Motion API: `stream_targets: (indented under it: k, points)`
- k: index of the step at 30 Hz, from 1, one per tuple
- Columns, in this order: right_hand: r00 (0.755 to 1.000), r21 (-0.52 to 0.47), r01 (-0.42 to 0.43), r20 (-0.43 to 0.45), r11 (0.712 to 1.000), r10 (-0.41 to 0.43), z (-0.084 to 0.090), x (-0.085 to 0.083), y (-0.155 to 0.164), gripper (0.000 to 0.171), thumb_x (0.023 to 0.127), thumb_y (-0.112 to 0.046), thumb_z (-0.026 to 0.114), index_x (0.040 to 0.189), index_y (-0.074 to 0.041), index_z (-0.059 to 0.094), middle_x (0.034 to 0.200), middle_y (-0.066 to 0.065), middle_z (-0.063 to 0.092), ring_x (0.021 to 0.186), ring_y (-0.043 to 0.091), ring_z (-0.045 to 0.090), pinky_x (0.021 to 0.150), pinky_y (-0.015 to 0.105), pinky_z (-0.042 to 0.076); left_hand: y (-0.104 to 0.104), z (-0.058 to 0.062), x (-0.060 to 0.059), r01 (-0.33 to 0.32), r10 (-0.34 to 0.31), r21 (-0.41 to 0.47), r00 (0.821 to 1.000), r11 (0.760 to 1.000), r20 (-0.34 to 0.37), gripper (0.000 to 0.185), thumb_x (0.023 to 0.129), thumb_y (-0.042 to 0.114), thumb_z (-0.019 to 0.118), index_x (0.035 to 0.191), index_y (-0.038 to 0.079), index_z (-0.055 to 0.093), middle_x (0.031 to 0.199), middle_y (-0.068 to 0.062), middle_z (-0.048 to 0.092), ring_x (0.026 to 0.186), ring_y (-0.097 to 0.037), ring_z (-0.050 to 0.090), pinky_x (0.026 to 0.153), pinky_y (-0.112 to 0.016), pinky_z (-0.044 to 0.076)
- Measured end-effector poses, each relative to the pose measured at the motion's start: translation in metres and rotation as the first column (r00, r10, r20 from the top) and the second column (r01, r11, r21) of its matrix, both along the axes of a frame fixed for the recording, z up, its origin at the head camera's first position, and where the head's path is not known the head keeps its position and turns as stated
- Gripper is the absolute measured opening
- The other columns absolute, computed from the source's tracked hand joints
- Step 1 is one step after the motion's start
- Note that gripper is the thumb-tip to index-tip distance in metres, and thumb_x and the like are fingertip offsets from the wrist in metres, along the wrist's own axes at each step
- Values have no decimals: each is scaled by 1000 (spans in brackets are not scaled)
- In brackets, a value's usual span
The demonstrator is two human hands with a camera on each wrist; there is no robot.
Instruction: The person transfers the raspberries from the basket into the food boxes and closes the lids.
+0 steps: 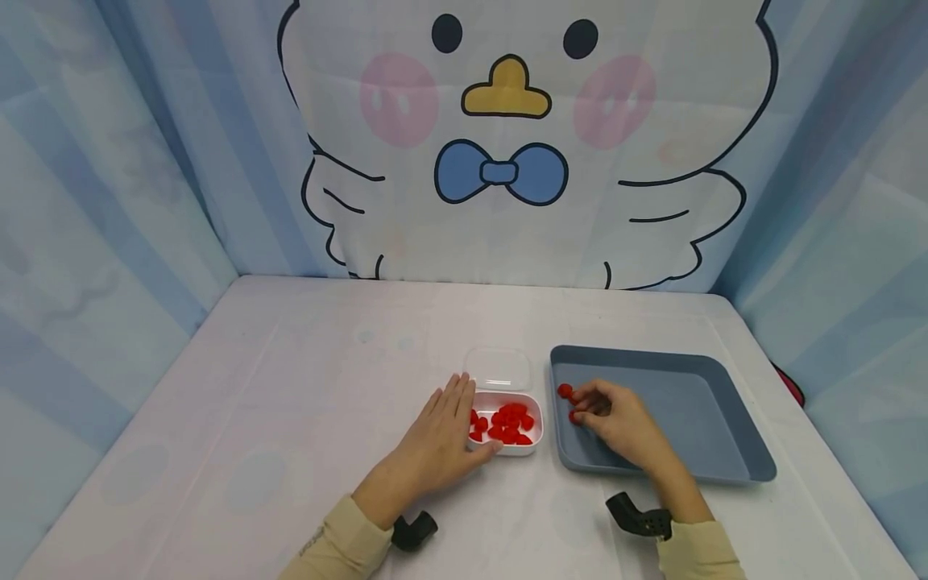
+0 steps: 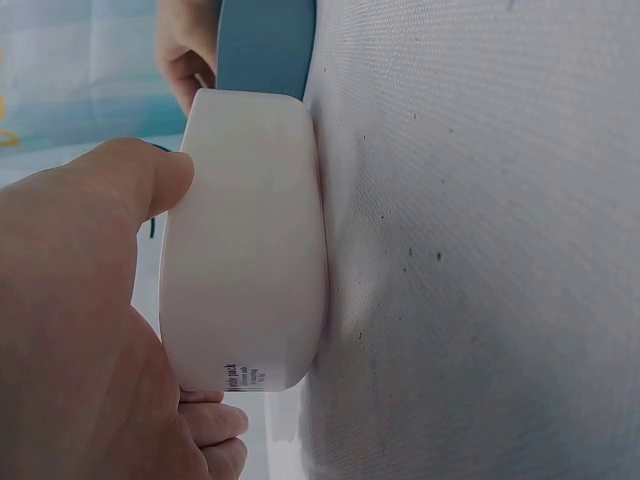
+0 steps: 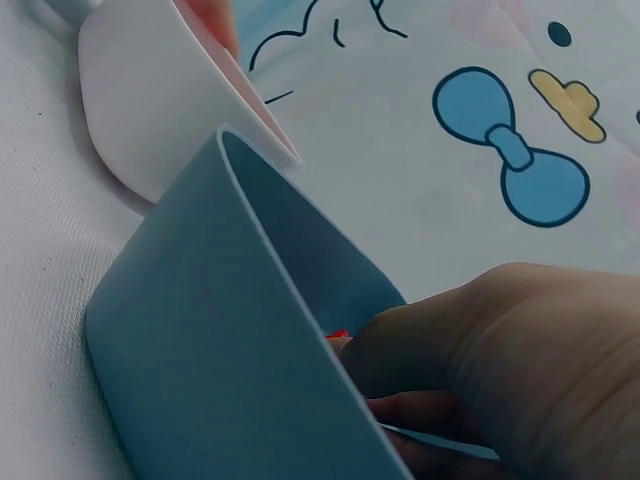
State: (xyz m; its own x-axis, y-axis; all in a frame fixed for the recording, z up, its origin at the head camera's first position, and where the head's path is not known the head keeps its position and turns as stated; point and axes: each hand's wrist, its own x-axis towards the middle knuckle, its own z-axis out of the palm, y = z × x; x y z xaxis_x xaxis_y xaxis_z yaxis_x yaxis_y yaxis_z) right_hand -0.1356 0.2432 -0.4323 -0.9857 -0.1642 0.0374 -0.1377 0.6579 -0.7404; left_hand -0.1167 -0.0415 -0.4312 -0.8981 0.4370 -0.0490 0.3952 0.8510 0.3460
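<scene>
Two containers sit side by side at lower centre of the head view, on a pale cloth-covered table (image 1: 290, 387) with a fine woven texture.

White box (image 1: 507, 427): small, rounded-rectangular, smooth plastic with rounded corners and small print low on its outer wall; long axis runs left to right across the frame. It holds a heap of small, glossy red pieces (image 1: 510, 423) of rounded shape. A clear lid (image 1: 498, 369) of matching outline lies flat just behind it, toward the backdrop.

Blue tray (image 1: 725, 419): matte grey-blue, shallow, rectangular with sloped walls and rounded corners, just right of the box. A few red pieces (image 1: 565, 391) lie in its near-left corner.

Left hand (image 1: 445, 439): fingers spread fairly straight against the box's left wall and rim, thumb curled along the near wall; it cups the box.

Right hand (image 1: 616, 419): inside the tray at its left end, fingers curled and drawn together about red pieces; whether one is actually pinched cannot be told.

Backdrop (image 1: 507, 161): draped fabric printed with a white cartoon bird, yellow beak, blue bow tie.
</scene>
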Motion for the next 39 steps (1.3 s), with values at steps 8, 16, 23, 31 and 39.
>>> stream_targets:
  k: [8, 16, 23, 31, 39]
  points:
    - [1000, 41, -10, -1, 999, 10, 2, 2, 0, 17, 86, -3, 73, 102, -2, 67, 90, 6, 70, 78, 14, 61, 63, 21, 51, 0, 0, 0, 6, -5, 10, 1000, 1000, -4, 96, 88, 58, 62, 157, 4, 21, 165, -13, 21, 154, -31, 18, 123, -51, 22]
    - [1000, 47, -10, -4, 999, 10, 0, 1, 1, 17, 87, -4, 72, 103, -3, 67, 91, 5, 71, 79, 13, 62, 65, 21, 52, 1, -1, 0, -1, 1, 2, 1000, 1000, 10, 98, 88, 58, 62, 157, 4, 20, 166, -12, 20, 154, -30, 16, 124, -50, 21]
    - [1000, 25, 12, -10, 1000, -11, 4, 2, 2, 18, 88, -5, 71, 105, -4, 67, 95, 6, 72, 84, 15, 65, 69, 20, 53, 2, -1, 0, 1, -1, 2, 1000, 1000, 10, 97, 88, 59, 61, 157, 4, 19, 166, -12, 19, 155, -30, 16, 124, -50, 20]
    - [998, -37, 47, -50, 998, -49, 9, 3, 0, 23, 88, -4, 72, 110, -2, 66, 104, 13, 71, 90, 21, 70, 74, 18, 56, 2, -1, 0, -5, 5, -2, 1000, 1000, 7, 98, 88, 58, 62, 157, 4, 19, 166, -12, 19, 155, -30, 16, 124, -50, 20]
    - [995, -125, 22, -93, 992, -34, 10, 3, -1, 28, 88, -7, 73, 114, -1, 65, 109, 15, 70, 94, 21, 69, 79, 13, 54, 1, -1, 0, -6, 6, 5, 1000, 1000, 5, 97, 88, 57, 63, 157, 4, 21, 166, -13, 20, 154, -30, 18, 123, -51, 22]
